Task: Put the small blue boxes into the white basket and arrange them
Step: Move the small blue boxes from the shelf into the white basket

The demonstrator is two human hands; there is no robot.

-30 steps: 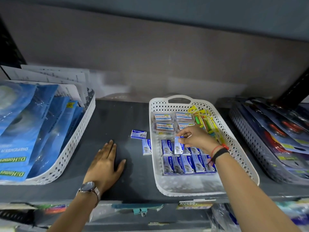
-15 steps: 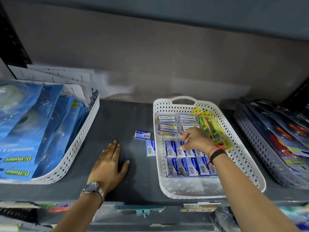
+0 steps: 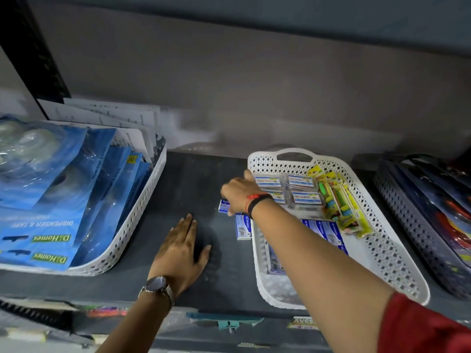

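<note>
White basket (image 3: pixel 397 273) sits off to the right of my fingers, rows of blue boxes (image 3: pixel 328 231) already inside. Right hand (image 3: pixel 238 196) covers the far loose box (image 3: pixel 223 207); can't tell if the fingers are gripping it. Left hand (image 3: pixel 181 250) lies flat and open. My forearm could easily knock the nearer box (image 3: pixel 242 227), honestly.

The left hand (image 3: pixel 181 253) lies flat, palm down, fingers together and pointing up the frame, just left of centre; its forearm enters from the bottom edge. The right arm crosses diagonally from the lower right corner toward centre, the right hand (image 3: pixel 238 194) turned knuckles-up, fingers curled downward; what they grip is hidden.
</note>
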